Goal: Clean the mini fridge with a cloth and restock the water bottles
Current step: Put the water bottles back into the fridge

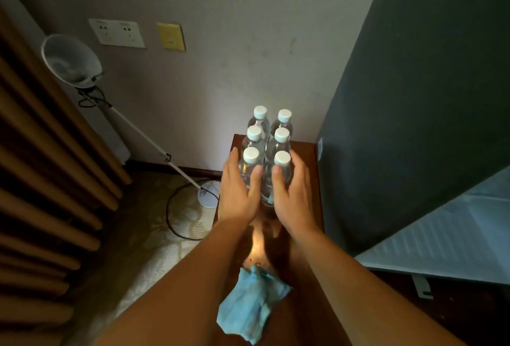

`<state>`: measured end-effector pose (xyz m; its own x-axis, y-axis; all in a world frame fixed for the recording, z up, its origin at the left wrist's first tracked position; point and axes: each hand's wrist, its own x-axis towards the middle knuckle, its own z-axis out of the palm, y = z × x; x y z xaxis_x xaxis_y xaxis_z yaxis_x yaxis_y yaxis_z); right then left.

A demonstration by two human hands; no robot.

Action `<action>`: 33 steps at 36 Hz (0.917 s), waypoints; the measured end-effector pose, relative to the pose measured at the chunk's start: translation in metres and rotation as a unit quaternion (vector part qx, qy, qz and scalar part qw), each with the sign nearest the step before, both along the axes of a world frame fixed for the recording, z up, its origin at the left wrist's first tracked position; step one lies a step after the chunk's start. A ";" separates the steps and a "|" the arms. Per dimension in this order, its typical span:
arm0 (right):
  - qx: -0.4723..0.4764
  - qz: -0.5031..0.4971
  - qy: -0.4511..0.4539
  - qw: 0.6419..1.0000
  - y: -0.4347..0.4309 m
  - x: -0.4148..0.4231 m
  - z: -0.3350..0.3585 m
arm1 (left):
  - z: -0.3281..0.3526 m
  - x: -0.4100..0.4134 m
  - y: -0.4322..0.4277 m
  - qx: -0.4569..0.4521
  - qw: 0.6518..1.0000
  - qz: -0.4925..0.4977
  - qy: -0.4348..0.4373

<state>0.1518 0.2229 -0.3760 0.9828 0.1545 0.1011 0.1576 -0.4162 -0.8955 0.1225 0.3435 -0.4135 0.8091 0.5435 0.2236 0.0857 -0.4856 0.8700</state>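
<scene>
Six water bottles (281, 136) stand capped and upright in two rows of three on a wooden worktop (312, 156). The nearest pair sits between the two hands and the other four just beyond the fingertips. The left hand (238, 194) lies flat-fingered against the left side of the cluster, thumb across the front of the nearest bottle. The right hand (294, 194) mirrors it on the other side. Both hands are wide and bracket the group; neither curls round a single bottle.

The blue cloth (252, 309) lies crumpled on the worktop behind the wrists, beneath the forearms. No fridge can be made out.

The step appears to be gathering or shifting the bottles as a block. The risk is that only the near pair is really braced. If the hands squeeze or lift, the far bottles could tip or knock one another. One might roll off the edge beside the left hand, where the floor lamp (71, 61) stands.
</scene>
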 end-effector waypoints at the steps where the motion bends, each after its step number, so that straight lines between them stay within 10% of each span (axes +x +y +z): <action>1: 0.000 -0.001 0.001 1.000 0.001 0.003 -0.004 | -0.003 0.002 -0.001 -0.004 1.000 -0.009 -0.012; 33: 0.123 0.106 -0.056 0.985 -0.188 -0.118 0.014 | 0.051 -0.111 -0.189 0.012 0.983 0.065 -0.172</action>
